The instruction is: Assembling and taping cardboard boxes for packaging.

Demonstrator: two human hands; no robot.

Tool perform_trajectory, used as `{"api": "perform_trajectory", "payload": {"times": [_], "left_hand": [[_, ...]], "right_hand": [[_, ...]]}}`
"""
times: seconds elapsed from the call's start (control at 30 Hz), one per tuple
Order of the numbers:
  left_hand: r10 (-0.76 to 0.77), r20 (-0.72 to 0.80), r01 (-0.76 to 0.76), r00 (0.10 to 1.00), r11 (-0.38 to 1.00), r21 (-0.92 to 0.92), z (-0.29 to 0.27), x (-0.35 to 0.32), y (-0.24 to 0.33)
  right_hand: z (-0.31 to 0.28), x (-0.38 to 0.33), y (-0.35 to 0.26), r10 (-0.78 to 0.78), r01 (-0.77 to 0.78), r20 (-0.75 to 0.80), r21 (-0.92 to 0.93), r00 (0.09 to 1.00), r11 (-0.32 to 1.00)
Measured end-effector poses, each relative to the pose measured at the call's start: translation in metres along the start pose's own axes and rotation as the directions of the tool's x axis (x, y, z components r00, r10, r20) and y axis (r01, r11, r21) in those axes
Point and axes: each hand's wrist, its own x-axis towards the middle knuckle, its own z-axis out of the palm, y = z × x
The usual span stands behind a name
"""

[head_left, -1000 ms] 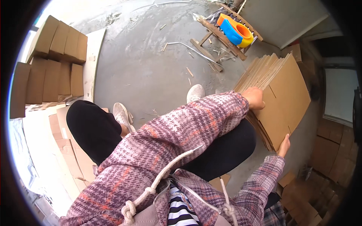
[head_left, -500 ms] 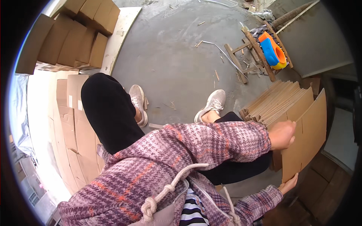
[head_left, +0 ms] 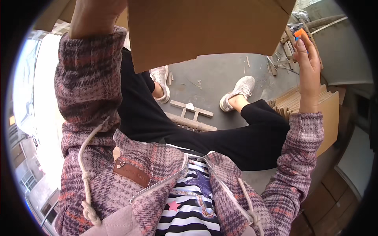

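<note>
A flat brown cardboard sheet (head_left: 204, 29) is raised in front of me, cut off by the top edge of the view. At its left edge is my left hand (head_left: 98, 15), closed on the sheet; its fingertips are out of view. To the right of the sheet, my right hand (head_left: 308, 57) is lifted with its fingers stretched upward. It appears apart from the sheet and holds nothing I can see. Below it, a stack of cardboard sheets (head_left: 289, 98) stands on edge by my right knee.
Wooden slatted pieces, perhaps a low stool (head_left: 193, 118), lie on the grey floor between my legs. An orange and blue plastic object (head_left: 300, 33) sits on a wooden frame behind my right hand. My shoes (head_left: 239, 92) rest on the floor. Wood scraps are scattered around.
A cardboard sheet has come up from the stack at the right to the upper middle. My left arm has swung across to the left, and my right hand has risen and let go.
</note>
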Motion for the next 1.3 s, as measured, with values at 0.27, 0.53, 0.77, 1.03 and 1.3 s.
{"api": "perform_trajectory", "payload": {"times": [0.27, 0.53, 0.77, 1.03, 1.3], "left_hand": [[-0.594, 0.05, 0.558, 0.803, 0.719, -0.414, 0.066, -0.058, 0.003], [-0.717, 0.179, 0.724, 0.673, 0.689, 0.037, 0.07, -0.122, -0.048], [-0.79, 0.0, 0.783, 0.613, 0.608, -0.129, 0.044, -0.125, -0.065], [-0.801, 0.228, 0.801, 0.554, 0.588, 0.118, 0.145, -0.174, 0.005], [-0.807, 0.413, 0.846, 0.422, 0.514, 0.139, 0.205, -0.223, 0.016]], "right_hand": [[0.117, 0.027, -0.049, 0.036, -0.107, 0.459, 0.128, 0.888, 0.986], [0.127, 0.052, -0.028, -0.079, -0.093, 0.647, 0.228, 0.759, 0.969], [0.066, 0.061, -0.004, 0.164, -0.191, 0.194, 0.132, 0.967, 0.973], [0.168, -0.011, 0.04, 0.311, -0.287, 0.435, -0.123, 0.845, 0.95], [0.179, -0.048, 0.136, 0.576, -0.63, 0.48, -0.059, 0.662, 0.774]]}}
